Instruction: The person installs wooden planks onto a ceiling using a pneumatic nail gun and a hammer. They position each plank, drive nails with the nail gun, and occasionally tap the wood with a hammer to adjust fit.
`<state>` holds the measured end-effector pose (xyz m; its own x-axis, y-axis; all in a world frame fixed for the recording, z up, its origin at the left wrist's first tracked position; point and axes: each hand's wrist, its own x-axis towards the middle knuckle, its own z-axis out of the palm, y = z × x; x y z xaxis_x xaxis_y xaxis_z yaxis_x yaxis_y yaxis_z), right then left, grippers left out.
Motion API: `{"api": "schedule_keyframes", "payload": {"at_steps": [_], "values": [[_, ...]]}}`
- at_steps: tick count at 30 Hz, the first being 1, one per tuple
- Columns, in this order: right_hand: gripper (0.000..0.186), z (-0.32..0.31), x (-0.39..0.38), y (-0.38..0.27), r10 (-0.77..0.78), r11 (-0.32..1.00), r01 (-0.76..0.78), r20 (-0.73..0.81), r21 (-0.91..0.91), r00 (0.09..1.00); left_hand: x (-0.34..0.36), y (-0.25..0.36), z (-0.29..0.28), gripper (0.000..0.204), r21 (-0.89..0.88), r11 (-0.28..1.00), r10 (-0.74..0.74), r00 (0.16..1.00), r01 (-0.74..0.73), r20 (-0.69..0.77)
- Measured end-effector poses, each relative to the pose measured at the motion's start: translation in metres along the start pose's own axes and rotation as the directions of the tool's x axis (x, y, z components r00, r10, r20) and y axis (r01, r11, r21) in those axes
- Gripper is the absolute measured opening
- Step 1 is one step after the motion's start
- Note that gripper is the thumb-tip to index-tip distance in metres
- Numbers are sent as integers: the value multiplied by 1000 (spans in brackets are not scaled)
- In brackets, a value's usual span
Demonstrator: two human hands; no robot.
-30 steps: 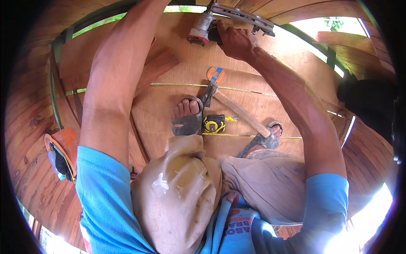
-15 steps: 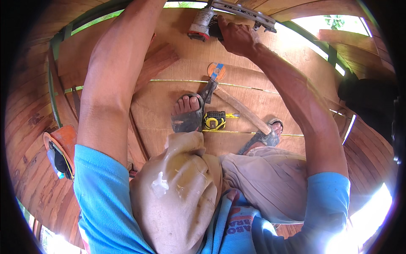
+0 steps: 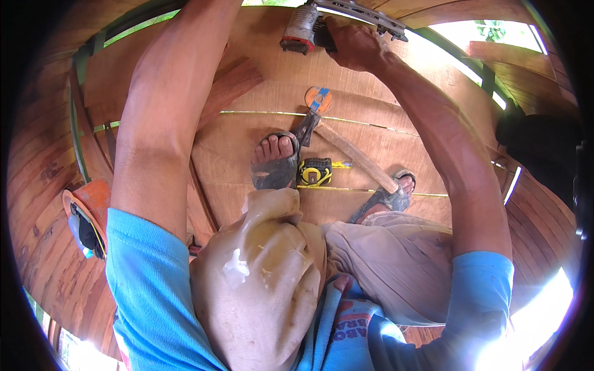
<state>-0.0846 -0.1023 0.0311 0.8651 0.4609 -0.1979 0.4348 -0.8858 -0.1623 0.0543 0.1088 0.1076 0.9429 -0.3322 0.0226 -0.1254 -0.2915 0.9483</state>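
A pneumatic nail gun (image 3: 302, 28) with a silver body, red end cap and long magazine is at the top of the view. My right hand (image 3: 359, 46) is closed around its black grip. My left arm (image 3: 173, 105) reaches up past the top edge, so the left hand is out of sight. Below the nail gun, between my feet, lies a hammer (image 3: 356, 156) with a wooden handle and a dark head. An orange disc (image 3: 318, 99) with a blue stripe lies beyond the hammer head. A black and yellow tape measure (image 3: 315, 172) rests beside my sandalled foot.
Wooden boards (image 3: 260, 98) with narrow bright gaps form the surface under my feet. A loose reddish board (image 3: 232, 93) lies behind my left arm. At the far left hangs an orange hard-shelled item (image 3: 93, 201) with blue and black parts. Curved plank walls rise on both sides.
My right hand and the nail gun have shifted slightly up and to the right. The hammer, tape measure and disc stay put on the boards.
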Motion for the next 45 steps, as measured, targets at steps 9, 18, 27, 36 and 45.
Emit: {"api": "schedule_keyframes", "payload": {"at_steps": [9, 18, 27, 36, 45], "values": [[57, -6, 1, 3, 26, 1000, -27, 63, 14, 998, 3, -1, -2, 36, -64, 998, 24, 996, -19, 81], [48, -13, -2, -10, 84, 993, -92, 115, 72, 990, 1, 0, 4, 47, -63, 998, 15, 999, -18, -45], [63, 1, -36, -26, 14, 980, -47, 167, 195, 986, 0, 13, 1, 43, 175, 980, -95, 995, 96, -17], [73, 23, -53, -15, -11, 978, -7, 83, 207, 996, -4, 18, -18, 58, 393, 919, -9, 999, 28, -49], [76, 18, -56, -17, -13, 980, -9, 108, 200, 994, -3, 61, -16, 53, 404, 914, 57, 977, 32, -208]]}}
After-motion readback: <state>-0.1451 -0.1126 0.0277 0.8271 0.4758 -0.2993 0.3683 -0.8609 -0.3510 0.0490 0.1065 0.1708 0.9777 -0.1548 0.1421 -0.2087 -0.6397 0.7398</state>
